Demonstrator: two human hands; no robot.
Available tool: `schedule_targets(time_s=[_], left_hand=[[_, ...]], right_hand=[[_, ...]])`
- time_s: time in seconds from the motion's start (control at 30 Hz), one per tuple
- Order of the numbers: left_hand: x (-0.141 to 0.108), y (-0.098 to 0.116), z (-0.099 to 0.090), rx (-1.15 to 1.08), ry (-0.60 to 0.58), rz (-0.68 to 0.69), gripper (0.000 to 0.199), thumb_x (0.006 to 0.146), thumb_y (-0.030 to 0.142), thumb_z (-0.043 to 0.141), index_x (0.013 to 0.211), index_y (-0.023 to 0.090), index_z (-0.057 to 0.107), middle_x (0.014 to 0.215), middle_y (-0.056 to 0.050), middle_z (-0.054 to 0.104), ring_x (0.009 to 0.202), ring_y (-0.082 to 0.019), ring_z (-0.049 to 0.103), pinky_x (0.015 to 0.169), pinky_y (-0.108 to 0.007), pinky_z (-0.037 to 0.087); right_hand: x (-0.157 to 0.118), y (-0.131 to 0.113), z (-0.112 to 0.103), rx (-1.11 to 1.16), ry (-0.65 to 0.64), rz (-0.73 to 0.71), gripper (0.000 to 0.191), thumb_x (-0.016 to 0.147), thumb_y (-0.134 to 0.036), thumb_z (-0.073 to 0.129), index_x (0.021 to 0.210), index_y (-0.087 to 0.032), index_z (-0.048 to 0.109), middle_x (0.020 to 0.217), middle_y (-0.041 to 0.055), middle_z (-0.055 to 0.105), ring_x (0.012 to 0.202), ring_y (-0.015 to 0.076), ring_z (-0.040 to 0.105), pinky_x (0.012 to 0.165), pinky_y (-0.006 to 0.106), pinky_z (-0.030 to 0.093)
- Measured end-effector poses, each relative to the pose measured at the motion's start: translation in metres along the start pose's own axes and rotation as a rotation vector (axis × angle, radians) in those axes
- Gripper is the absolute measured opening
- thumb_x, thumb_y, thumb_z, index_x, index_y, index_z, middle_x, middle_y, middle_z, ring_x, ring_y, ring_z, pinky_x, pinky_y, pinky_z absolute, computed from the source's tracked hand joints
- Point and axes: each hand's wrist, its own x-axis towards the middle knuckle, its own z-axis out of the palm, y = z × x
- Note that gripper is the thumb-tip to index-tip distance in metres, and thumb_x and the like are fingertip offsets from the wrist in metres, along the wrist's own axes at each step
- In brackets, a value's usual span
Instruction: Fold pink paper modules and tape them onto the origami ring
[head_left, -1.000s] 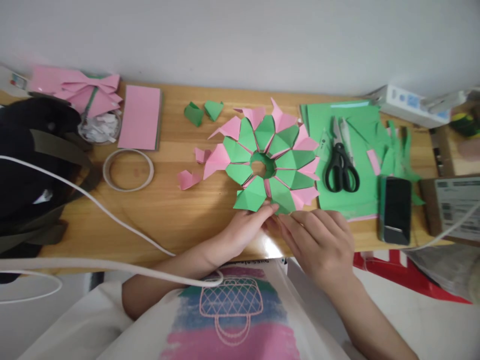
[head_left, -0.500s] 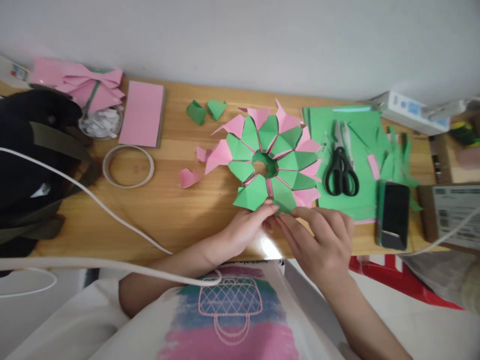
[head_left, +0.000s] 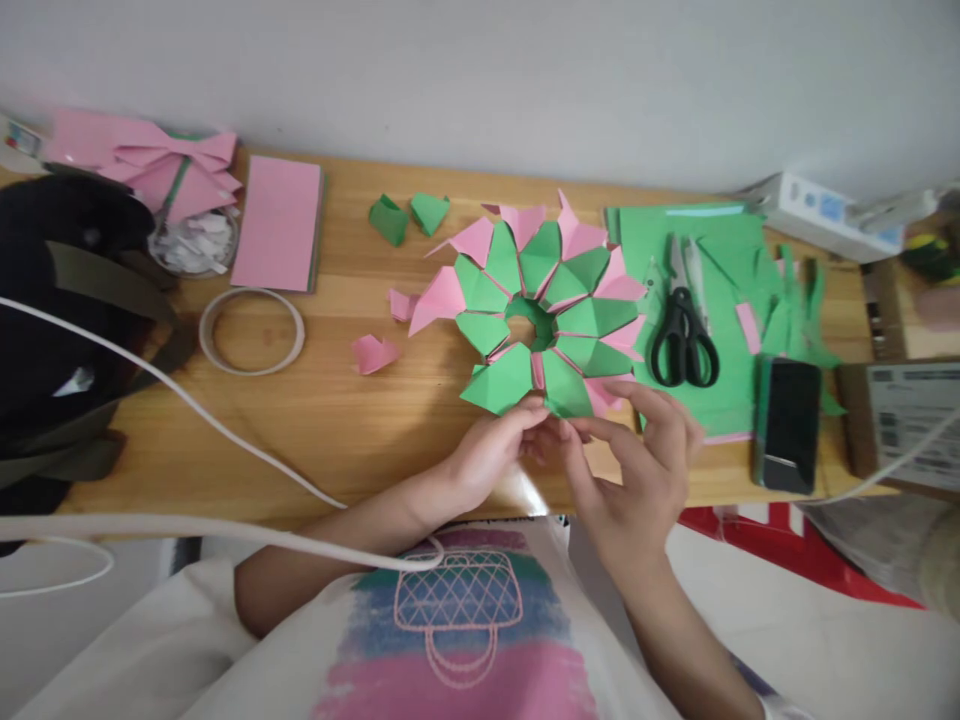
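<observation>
Paper ring [head_left: 545,326] looks green inside, spiky pink outside.

Left hand [head_left: 487,455] and right hand [head_left: 637,475] close together, the forearms converging from below.
The left forearm [head_left: 352,535] slants up and rightward; its thumb [head_left: 525,412] lies extended uppermost, with the left fingers [head_left: 537,445] curled lower, partly hidden. The right forearm [head_left: 675,620] rises leftward; the right thumb [head_left: 576,465] and index fingertip come near each other beside the left hand, contact unclear, the remaining right fingers [head_left: 664,405] bent and raised.
</observation>
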Motion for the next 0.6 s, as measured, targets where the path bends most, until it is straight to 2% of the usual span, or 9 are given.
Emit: schedule_targets(time_s=[0.23, 0.43, 0.5, 0.6], left_hand=[[-0.002, -0.003, 0.003, 0.143, 0.100, 0.092, 0.024, 0.079, 0.041, 0.061, 0.081, 0.018, 0.059, 0.082, 0.000, 0.061, 0.083, -0.014, 0.055, 0.081, -0.027, 0.043], [-0.001, -0.005, 0.009, 0.183, 0.221, 0.135, 0.025, 0.079, 0.040, 0.062, 0.071, 0.018, 0.056, 0.070, 0.003, 0.058, 0.072, -0.012, 0.055, 0.073, -0.025, 0.044], [-0.001, -0.005, 0.010, 0.170, 0.214, 0.132, 0.024, 0.080, 0.040, 0.060, 0.070, 0.017, 0.057, 0.070, 0.002, 0.060, 0.069, -0.012, 0.055, 0.071, -0.025, 0.044], [-0.001, -0.004, 0.009, 0.137, 0.187, 0.144, 0.023, 0.082, 0.037, 0.058, 0.071, 0.017, 0.060, 0.072, 0.001, 0.064, 0.070, -0.012, 0.057, 0.071, -0.024, 0.044]], right_hand=[[0.000, -0.006, 0.002, 0.044, -0.004, 0.115, 0.005, 0.080, -0.020, 0.066, 0.077, -0.022, 0.062, 0.106, 0.0074, 0.062, 0.105, 0.0264, 0.056, 0.091, 0.049, 0.041], [0.002, -0.009, 0.001, 0.012, -0.041, 0.145, 0.006, 0.080, -0.021, 0.066, 0.075, -0.022, 0.062, 0.106, 0.0066, 0.064, 0.105, 0.0255, 0.056, 0.089, 0.046, 0.043], [0.002, -0.010, 0.000, -0.011, -0.031, 0.134, 0.004, 0.079, -0.021, 0.067, 0.078, -0.022, 0.063, 0.104, 0.0071, 0.065, 0.102, 0.0252, 0.057, 0.087, 0.045, 0.043], [0.001, -0.008, -0.003, -0.047, 0.008, 0.081, 0.013, 0.077, -0.021, 0.070, 0.088, -0.022, 0.064, 0.101, 0.0081, 0.066, 0.097, 0.0243, 0.060, 0.086, 0.044, 0.045]])
